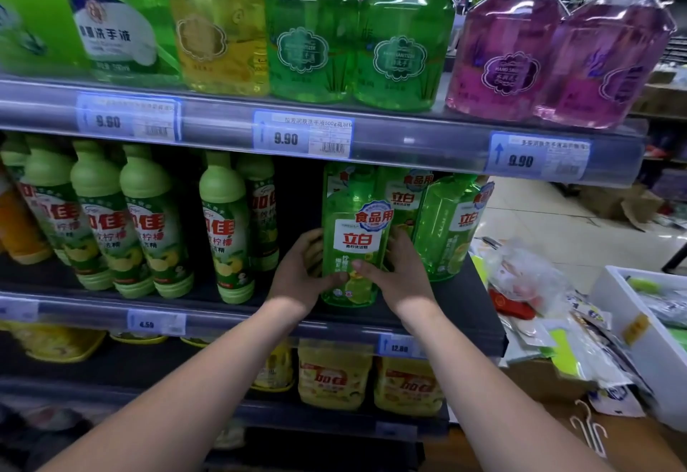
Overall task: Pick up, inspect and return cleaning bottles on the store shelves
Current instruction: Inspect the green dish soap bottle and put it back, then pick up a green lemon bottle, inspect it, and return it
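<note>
Above the 12.80 price tag (397,347), at the dark middle shelf (464,308), a green dish-soap bottle (353,233) is held upright. It is gripped low on its body by the left hand (297,274) and the right hand (399,270). The fingers are curled round its sides and the thumbs pressed on its front. Whether its base touches the shelf cannot be told. More green bottles (446,226) are seen above that tag, further right.

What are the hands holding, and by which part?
The left hand and right hand grip the green bottle by the two sides of its lower half, thumbs on the front.
</note>
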Action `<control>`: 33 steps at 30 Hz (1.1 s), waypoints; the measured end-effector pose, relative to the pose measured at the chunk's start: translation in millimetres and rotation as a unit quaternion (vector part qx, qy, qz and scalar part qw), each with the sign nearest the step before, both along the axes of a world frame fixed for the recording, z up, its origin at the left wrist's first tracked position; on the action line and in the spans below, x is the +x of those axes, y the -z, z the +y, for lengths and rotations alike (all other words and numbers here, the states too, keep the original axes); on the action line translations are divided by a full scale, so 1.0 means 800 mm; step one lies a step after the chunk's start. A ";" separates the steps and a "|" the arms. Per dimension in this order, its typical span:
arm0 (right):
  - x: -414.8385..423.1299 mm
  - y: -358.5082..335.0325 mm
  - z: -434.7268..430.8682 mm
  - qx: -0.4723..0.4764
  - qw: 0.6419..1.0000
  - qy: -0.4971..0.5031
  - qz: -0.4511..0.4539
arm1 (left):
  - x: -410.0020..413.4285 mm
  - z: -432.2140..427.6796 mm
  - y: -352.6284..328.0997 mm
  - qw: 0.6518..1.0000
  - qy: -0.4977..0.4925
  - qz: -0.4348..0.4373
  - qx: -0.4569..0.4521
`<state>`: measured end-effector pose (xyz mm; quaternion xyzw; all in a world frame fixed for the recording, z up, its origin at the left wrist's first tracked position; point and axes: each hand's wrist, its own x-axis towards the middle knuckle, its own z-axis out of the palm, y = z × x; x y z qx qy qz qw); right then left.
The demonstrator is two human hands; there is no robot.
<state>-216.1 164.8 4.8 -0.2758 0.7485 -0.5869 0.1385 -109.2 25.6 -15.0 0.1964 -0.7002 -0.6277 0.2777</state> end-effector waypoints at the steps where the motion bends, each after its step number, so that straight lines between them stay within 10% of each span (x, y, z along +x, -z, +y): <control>1: -0.002 0.001 0.000 0.004 1.000 -0.002 0.010 | -0.001 -0.001 0.002 1.000 0.003 -0.001 -0.007; 9: 0.042 0.027 0.030 -0.099 0.984 0.151 0.002 | 0.049 0.001 0.001 0.998 0.050 -0.035 -0.031; 16: 0.140 0.017 -0.054 0.007 0.994 -0.051 0.091 | 0.164 -0.040 0.019 0.950 -0.287 -0.049 -0.110; 24: 0.131 -0.023 -0.208 0.070 0.991 -0.033 0.109 | 0.137 -0.108 0.007 0.983 -0.116 -0.081 -0.116; 33: 0.189 -0.044 -0.115 -0.066 0.998 -0.005 0.021 | 0.185 -0.117 -0.001 0.956 -0.059 -0.048 -0.284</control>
